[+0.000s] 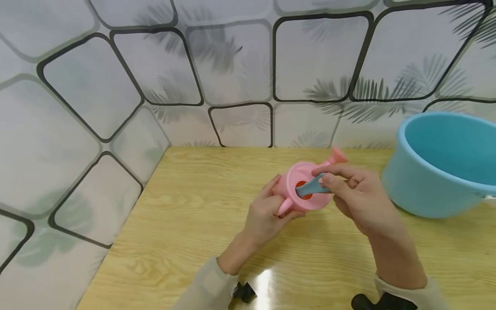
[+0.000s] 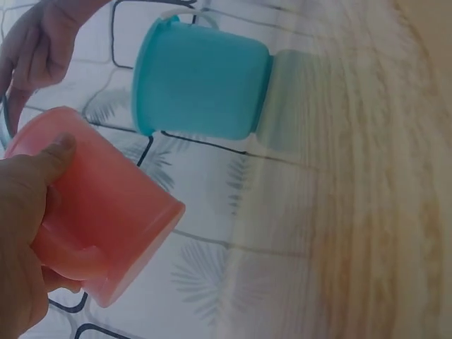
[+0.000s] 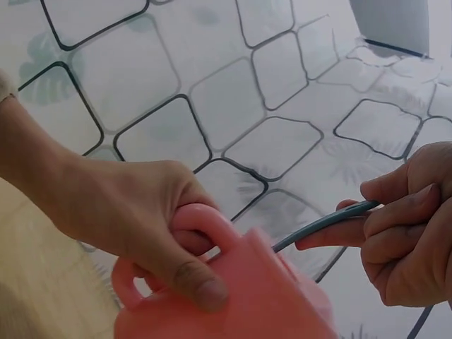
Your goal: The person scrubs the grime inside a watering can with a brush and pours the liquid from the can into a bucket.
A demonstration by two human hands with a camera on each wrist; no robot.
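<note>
A pink watering can (image 1: 291, 181) is gripped by the left hand (image 1: 264, 215) round its body, its top opening tilted toward the head camera. The right hand (image 1: 362, 198) pinches a blue-grey handle-like tool (image 1: 313, 186) between thumb and fingers, its far end in the can's opening, where something red-orange (image 1: 307, 196) shows. From the left wrist view, the left thumb lies along the side of the can (image 2: 113, 205). In the right wrist view the thin tool (image 3: 318, 227) slants down into the can (image 3: 240, 296); its lower end is hidden.
A large light-blue bucket (image 1: 430, 181) stands on the wooden table (image 1: 186, 215) at the right. A patterned cloth or wall covering (image 1: 236, 64) runs behind and along the left. Small black objects (image 1: 244, 292) lie by the left sleeve.
</note>
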